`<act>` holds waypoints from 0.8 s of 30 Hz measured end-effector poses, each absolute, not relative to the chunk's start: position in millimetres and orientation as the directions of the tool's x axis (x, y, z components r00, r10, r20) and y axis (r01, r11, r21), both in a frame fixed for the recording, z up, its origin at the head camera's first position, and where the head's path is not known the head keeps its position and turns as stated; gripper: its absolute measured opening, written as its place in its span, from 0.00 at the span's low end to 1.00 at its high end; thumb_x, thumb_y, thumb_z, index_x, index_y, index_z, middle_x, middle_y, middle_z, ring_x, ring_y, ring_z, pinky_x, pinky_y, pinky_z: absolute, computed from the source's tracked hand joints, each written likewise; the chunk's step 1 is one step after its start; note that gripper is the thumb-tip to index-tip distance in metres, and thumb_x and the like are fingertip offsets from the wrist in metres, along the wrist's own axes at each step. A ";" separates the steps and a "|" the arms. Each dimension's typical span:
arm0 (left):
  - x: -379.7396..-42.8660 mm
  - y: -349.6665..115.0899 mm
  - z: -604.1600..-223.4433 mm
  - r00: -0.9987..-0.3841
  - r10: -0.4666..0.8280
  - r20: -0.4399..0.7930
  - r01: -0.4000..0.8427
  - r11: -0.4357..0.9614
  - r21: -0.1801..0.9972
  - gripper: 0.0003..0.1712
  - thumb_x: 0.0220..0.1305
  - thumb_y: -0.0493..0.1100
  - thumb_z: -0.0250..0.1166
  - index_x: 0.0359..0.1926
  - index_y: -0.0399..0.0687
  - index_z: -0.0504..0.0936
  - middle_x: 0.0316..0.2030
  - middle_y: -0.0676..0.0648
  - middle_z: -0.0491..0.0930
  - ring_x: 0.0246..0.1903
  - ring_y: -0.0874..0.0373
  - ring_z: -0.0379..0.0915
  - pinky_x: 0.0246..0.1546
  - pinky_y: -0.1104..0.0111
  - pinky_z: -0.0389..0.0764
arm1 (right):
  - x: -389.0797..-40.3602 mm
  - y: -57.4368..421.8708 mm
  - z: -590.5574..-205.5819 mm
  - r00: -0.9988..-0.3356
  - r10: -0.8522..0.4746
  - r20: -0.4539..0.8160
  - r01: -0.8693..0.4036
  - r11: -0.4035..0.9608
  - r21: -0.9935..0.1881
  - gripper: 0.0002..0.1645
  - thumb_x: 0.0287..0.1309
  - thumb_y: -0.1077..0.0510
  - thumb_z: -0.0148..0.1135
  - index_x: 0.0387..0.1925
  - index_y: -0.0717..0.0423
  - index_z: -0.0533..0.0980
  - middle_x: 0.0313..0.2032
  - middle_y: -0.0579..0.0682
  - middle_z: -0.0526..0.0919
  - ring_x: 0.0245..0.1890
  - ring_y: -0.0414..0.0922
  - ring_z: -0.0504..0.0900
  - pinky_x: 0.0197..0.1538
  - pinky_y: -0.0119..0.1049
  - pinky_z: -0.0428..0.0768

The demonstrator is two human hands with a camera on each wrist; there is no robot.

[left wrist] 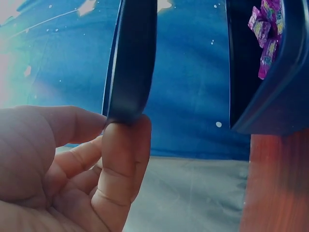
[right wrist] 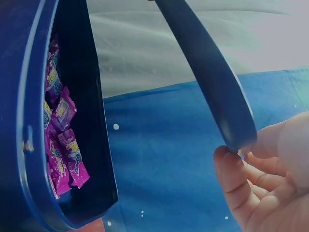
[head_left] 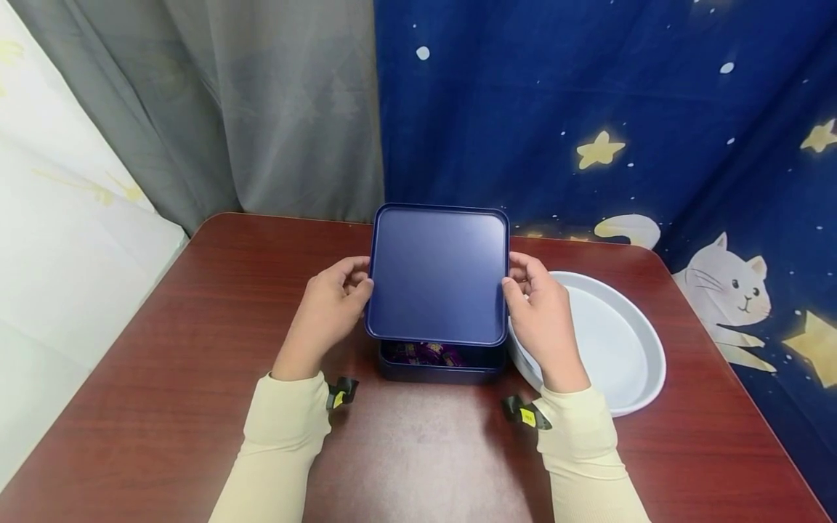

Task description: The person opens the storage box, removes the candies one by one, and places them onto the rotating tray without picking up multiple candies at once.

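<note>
A square dark blue lid [head_left: 438, 276] is held up above a matching blue box [head_left: 441, 374]. My left hand [head_left: 330, 305] pinches the lid's left edge between thumb and fingers. At the opposite edge, my right hand [head_left: 541, 312] pinches it the same way. Both wrist views show a gap between lid and box. Inside the box lie several purple wrapped candies [right wrist: 65, 145], also visible in the left wrist view as a small cluster of candies [left wrist: 266, 36]. From the head view the lid hides most of the box's opening.
A round white tray [head_left: 644, 363] sits on the reddish-brown table [head_left: 196, 407], right of the box and partly behind my right forearm. A grey curtain [head_left: 301, 109] and a blue star-patterned curtain [head_left: 497, 109] hang behind the table. White cloth [head_left: 72, 240] is at the left.
</note>
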State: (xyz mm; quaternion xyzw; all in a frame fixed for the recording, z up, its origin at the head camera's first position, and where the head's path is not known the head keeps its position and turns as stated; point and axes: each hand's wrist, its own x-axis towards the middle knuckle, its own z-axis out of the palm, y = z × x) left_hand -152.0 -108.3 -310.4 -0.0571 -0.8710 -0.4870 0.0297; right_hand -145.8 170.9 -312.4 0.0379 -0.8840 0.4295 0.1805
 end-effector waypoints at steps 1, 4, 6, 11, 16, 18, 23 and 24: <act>-152.6 -109.0 -311.1 -0.991 0.071 0.111 0.132 0.524 0.841 0.21 0.67 0.41 0.54 0.60 0.44 0.72 0.42 0.44 0.79 0.32 0.56 0.76 0.28 0.63 0.83 | -146.1 170.6 -312.5 -0.931 0.086 0.354 -0.225 0.628 -0.745 0.21 0.63 0.58 0.53 0.58 0.54 0.71 0.40 0.52 0.81 0.35 0.41 0.78 0.39 0.43 0.77; -154.5 -111.4 -312.4 -0.990 0.064 0.127 0.141 0.543 0.828 0.21 0.66 0.41 0.54 0.59 0.43 0.72 0.41 0.44 0.78 0.32 0.55 0.76 0.27 0.63 0.83 | -146.3 168.5 -311.8 -0.930 0.081 0.358 -0.233 0.622 -0.748 0.21 0.63 0.58 0.53 0.57 0.54 0.71 0.41 0.52 0.81 0.35 0.42 0.78 0.39 0.44 0.77; -155.7 -113.5 -312.7 -0.986 0.060 0.155 0.161 0.571 0.805 0.20 0.66 0.40 0.54 0.58 0.42 0.73 0.40 0.44 0.77 0.33 0.55 0.74 0.30 0.63 0.82 | -146.8 166.1 -311.8 -0.929 0.080 0.361 -0.236 0.623 -0.746 0.21 0.62 0.59 0.54 0.57 0.55 0.72 0.41 0.52 0.81 0.36 0.42 0.78 0.38 0.43 0.77; -160.0 -119.2 -311.5 -0.969 0.078 0.234 0.227 0.653 0.723 0.19 0.65 0.39 0.54 0.55 0.36 0.75 0.38 0.42 0.76 0.35 0.52 0.70 0.37 0.60 0.75 | -149.5 159.4 -313.5 -0.935 0.078 0.346 -0.220 0.638 -0.738 0.22 0.60 0.60 0.56 0.57 0.58 0.73 0.40 0.52 0.77 0.37 0.42 0.77 0.36 0.41 0.78; -164.5 -125.3 -309.2 -0.971 0.088 0.224 0.222 0.688 0.691 0.20 0.66 0.40 0.53 0.55 0.35 0.75 0.38 0.41 0.76 0.37 0.51 0.69 0.39 0.58 0.74 | -152.0 152.6 -313.6 -0.952 0.065 0.299 -0.209 0.576 -0.790 0.22 0.60 0.61 0.55 0.57 0.59 0.72 0.38 0.53 0.75 0.35 0.42 0.75 0.30 0.37 0.81; -166.1 -129.3 -306.6 -0.976 0.075 0.206 0.200 0.693 0.693 0.21 0.66 0.43 0.53 0.55 0.36 0.76 0.40 0.41 0.76 0.37 0.51 0.70 0.40 0.57 0.75 | -152.7 148.3 -313.4 -0.958 0.062 0.280 -0.206 0.531 -0.822 0.22 0.60 0.61 0.55 0.57 0.59 0.72 0.38 0.53 0.75 0.34 0.42 0.75 0.30 0.34 0.81; -165.4 -147.2 -294.4 -0.988 0.044 0.149 0.133 0.730 0.670 0.25 0.67 0.51 0.51 0.56 0.37 0.75 0.43 0.40 0.76 0.40 0.49 0.71 0.43 0.53 0.75 | -155.4 130.3 -312.6 -0.965 0.018 0.261 -0.223 0.464 -0.857 0.23 0.60 0.59 0.55 0.57 0.59 0.72 0.39 0.53 0.76 0.30 0.42 0.77 0.30 0.34 0.80; -164.2 -152.4 -292.0 -0.990 0.041 0.132 0.119 0.743 0.658 0.25 0.68 0.52 0.51 0.55 0.37 0.74 0.43 0.40 0.76 0.40 0.48 0.71 0.44 0.52 0.75 | -156.3 125.1 -312.4 -0.967 0.003 0.255 -0.226 0.457 -0.860 0.23 0.60 0.59 0.56 0.57 0.60 0.72 0.39 0.53 0.76 0.29 0.43 0.78 0.31 0.35 0.81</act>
